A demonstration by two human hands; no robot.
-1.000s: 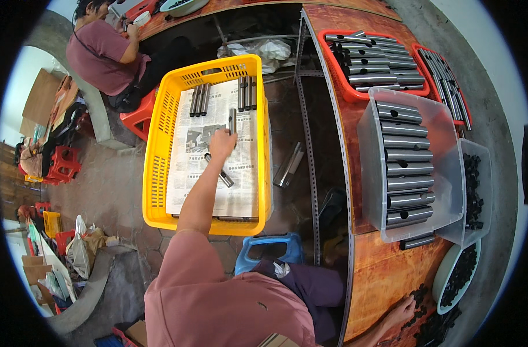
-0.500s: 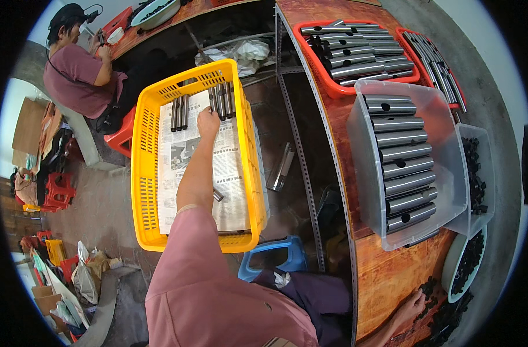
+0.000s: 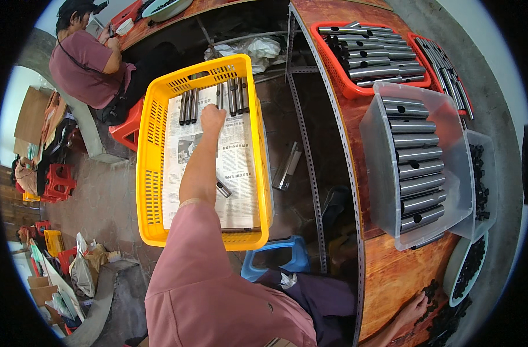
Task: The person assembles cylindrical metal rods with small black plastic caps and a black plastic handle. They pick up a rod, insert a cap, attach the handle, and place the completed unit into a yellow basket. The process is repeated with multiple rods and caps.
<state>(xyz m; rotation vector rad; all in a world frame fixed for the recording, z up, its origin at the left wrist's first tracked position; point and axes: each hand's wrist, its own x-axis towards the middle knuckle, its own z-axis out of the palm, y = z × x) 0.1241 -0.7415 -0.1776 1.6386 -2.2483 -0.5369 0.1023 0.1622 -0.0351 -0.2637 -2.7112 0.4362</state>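
My left hand (image 3: 213, 120) reaches into a yellow plastic basket (image 3: 143, 179) with its fingers closed round the near end of a steel tube (image 3: 219, 94). The tube lies lengthwise between two groups: tubes (image 3: 189, 106) on its left and more tubes (image 3: 239, 96) on its right. They rest on newspaper (image 3: 238, 194) lining the basket. One loose tube (image 3: 223, 189) lies aslant beside my forearm, partly covered by it. At the lower right, my right hand (image 3: 412, 309) is on the table by small black pieces (image 3: 430, 292). Its fingers are curled, and their tips are hard to see.
On the wooden table (image 3: 391, 277) stand a clear bin (image 3: 466, 191) of large steel tubes, red baskets (image 3: 347, 87) of tubes and a bowl (image 3: 449, 277) of black pieces. A blue stool (image 3: 298, 254) is below. A co-worker (image 3: 84, 63) sits at the far left.
The view has shifted, so the basket and table appear farther right. Within the basket, my left hand and its tube have moved slightly left, away from the right group. My right hand stays by the black pieces.
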